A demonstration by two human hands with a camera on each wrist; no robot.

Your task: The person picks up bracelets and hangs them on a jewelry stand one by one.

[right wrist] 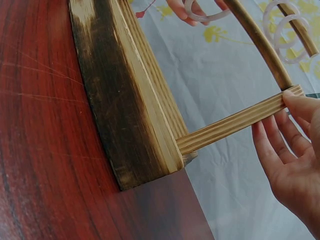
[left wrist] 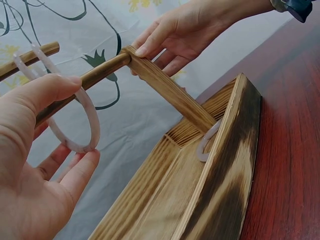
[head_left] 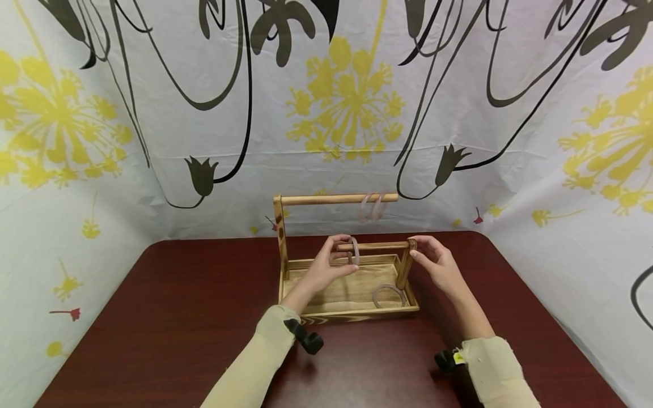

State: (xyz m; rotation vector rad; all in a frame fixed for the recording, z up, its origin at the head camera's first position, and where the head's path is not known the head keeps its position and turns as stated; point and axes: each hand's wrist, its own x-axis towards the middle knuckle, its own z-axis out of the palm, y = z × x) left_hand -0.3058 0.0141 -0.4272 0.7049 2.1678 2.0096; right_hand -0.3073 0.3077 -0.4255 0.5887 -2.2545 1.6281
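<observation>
A wooden bracelet stand [head_left: 352, 315] has a shallow tray base and two raised rods. My left hand [head_left: 329, 266] pinches a pale translucent bangle [left wrist: 92, 117] between thumb and fingers. The lower rod [head_left: 382, 246] passes through this bangle, near the rod's free left end. On the right, my right hand [head_left: 440, 265] grips the top of the short post [left wrist: 170, 92] that carries the lower rod, thumb on the near side. Two similar bangles [head_left: 378, 207] hang from the upper rod [head_left: 321, 199], close to its free end. Another bangle [head_left: 376, 297] leans inside the tray's right end.
Under the stand is a dark red wood-grain table [head_left: 204, 317]. A white cloth [head_left: 306, 170] printed with yellow and dark flowers hangs behind and along both sides. The taller post [head_left: 282, 238] rises at the stand's left end.
</observation>
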